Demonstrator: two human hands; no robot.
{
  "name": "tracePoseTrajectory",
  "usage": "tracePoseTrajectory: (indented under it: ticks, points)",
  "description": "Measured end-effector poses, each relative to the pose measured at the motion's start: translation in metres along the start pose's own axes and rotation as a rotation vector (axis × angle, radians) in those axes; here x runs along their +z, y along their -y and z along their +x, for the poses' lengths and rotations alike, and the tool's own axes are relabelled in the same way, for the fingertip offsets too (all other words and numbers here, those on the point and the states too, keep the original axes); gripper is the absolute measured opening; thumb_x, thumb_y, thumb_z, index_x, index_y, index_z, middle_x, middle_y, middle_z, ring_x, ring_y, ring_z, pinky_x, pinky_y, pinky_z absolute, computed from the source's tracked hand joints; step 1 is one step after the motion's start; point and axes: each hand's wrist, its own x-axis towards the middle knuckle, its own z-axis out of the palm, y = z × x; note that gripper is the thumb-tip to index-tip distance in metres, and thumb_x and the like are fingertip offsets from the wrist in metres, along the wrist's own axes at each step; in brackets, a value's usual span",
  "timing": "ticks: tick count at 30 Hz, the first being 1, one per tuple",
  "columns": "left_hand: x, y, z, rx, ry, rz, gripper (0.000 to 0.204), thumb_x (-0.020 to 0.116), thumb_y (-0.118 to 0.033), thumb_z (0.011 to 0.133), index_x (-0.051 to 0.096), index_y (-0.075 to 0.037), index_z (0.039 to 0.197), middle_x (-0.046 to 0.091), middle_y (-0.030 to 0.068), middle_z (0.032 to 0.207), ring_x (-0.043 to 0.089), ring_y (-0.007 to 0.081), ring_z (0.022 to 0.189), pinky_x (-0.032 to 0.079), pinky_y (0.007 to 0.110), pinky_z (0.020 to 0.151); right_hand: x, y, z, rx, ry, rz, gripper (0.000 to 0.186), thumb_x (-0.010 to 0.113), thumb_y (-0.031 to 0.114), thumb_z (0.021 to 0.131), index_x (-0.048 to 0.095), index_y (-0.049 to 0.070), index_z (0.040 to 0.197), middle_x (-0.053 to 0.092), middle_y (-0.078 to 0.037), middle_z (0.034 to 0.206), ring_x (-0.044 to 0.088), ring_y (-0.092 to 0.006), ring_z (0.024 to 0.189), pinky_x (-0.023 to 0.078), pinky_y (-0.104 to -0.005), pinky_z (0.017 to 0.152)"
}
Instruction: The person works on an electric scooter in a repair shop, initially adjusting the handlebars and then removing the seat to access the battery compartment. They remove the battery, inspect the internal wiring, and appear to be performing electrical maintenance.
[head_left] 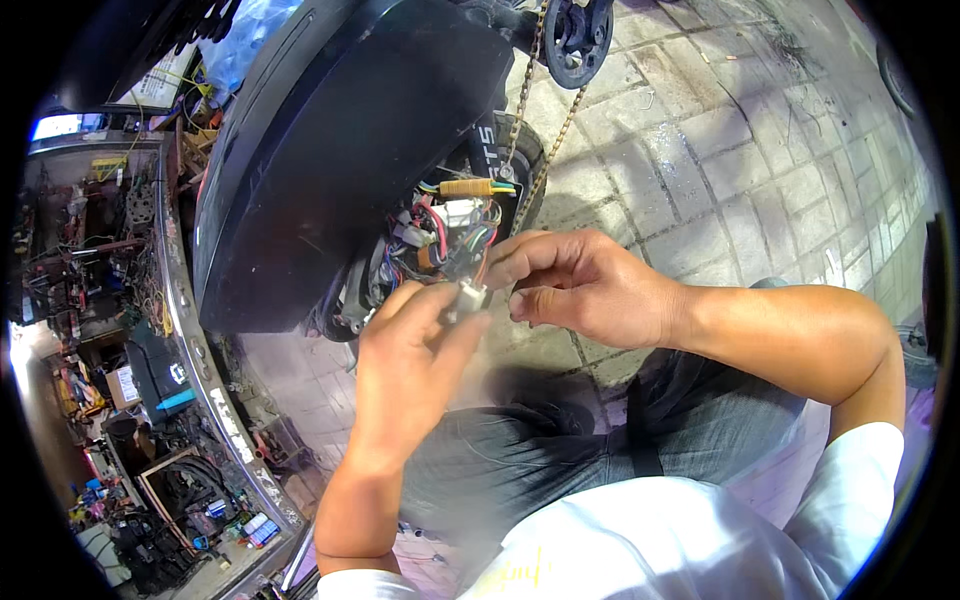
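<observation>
A small white plug connector (472,296) sits between the thumb and fingers of my left hand (408,345). Thin coloured wires run up from it into a bundle of wires (440,232) at the open end of a dark vehicle body panel (350,150). Close by on the right, my right hand (595,285) has its fingers curled and its thumb bent in toward them, beside the wires; whatever is at its fingertips is too small to tell. Above the connector, within the bundle, lie a white connector block (459,212) and a tan-wrapped length of harness (467,187).
A wheel (530,165), a chain (567,125) and a chainring (579,40) are beyond the panel. Along the left stands a metal-edged workbench (205,370) crowded with tools, cables and parts. Paving tiles (700,150) cover the ground to the right.
</observation>
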Motion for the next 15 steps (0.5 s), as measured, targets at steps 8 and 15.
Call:
tracePoseTrajectory:
  ticks: [8,15]
  points:
    - [0.000,0.000,0.005,0.106,0.048,0.169,0.008,0.066,0.003,0.078,0.061,0.004,0.084,0.058,0.0122,0.074,0.057,0.0226,0.064,0.044,0.032,0.059,-0.001,0.005,0.003,0.091,-0.055,0.129,0.015,0.057,0.003,0.086,0.066,-0.004,0.096,0.064,-0.007,0.088,0.061,-0.0130,0.082,0.050,-0.0264,0.076]
    - [0.006,0.005,0.005,0.102,0.015,0.123,0.024,0.075,-0.001,0.076,0.065,0.008,0.096,0.059,0.0090,0.075,0.053,0.0107,0.058,0.043,0.024,0.054,-0.001,0.007,0.011,0.313,-0.119,0.210,0.012,0.062,0.012,0.093,0.065,0.000,0.096,0.060,-0.001,0.076,0.056,-0.0095,0.065,0.047,-0.0239,0.060]
